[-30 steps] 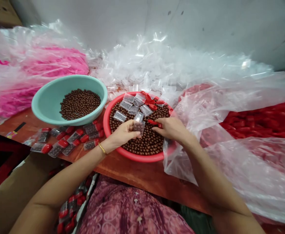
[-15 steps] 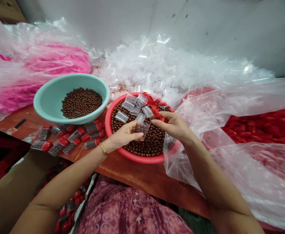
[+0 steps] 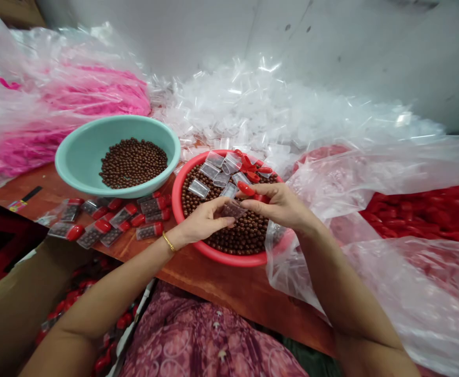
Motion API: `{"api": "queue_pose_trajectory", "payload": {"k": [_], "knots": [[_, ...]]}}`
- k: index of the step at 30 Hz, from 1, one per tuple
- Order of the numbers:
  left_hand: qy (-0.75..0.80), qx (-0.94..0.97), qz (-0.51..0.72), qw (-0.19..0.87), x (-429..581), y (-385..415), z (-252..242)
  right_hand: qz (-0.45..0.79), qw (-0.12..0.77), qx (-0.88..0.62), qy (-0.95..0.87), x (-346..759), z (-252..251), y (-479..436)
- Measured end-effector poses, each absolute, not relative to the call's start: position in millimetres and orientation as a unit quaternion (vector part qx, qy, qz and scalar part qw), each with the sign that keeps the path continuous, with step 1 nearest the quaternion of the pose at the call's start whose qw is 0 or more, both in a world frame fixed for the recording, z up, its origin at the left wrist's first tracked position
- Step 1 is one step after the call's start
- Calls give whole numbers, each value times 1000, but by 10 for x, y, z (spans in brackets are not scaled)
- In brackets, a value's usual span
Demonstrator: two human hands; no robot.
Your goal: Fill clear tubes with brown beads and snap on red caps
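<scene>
My left hand [image 3: 203,222] is closed around a small clear plastic container [image 3: 233,209] with dark brown balls inside, tilted over the red basin [image 3: 225,257]. Close by on the right, my right hand [image 3: 284,208] pinches a red cap [image 3: 246,189], and its fingertips meet the container's upper end. Under both hands the basin is filled with brown balls [image 3: 248,235]. Several clear containers [image 3: 198,189] without caps lie on the balls, with more red caps [image 3: 248,165] at the far rim.
A turquoise basin [image 3: 76,157] of brown balls stands to the left. Capped containers [image 3: 148,230] lie before it, above a box of more capped pieces [image 3: 62,303]. Clear containers [image 3: 233,104] are heaped along the wall. Bags hold pink pieces [image 3: 103,89] and red pieces [image 3: 429,209].
My right hand has brought the red cap leftward to the container, which now lies more tilted in my left hand. The whole view has shifted slightly.
</scene>
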State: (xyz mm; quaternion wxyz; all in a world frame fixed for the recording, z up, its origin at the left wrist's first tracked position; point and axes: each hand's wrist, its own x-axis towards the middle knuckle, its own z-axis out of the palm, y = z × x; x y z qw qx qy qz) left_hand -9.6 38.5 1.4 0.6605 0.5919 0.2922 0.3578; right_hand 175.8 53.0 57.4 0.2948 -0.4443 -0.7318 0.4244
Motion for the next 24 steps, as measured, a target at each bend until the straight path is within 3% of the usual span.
{"api": "queue_pose_trajectory", "payload": {"k": [3, 9, 24], "knots": [[300, 592, 363, 654, -100, 377, 32, 419, 342, -514, -666, 1821, 436, 561], [322, 656, 313, 606, -101, 375, 4, 570, 383, -510, -518, 1818, 239, 497], [369, 764, 269, 457, -108, 330, 104, 377, 403, -465, -693, 1429, 175, 259]]}}
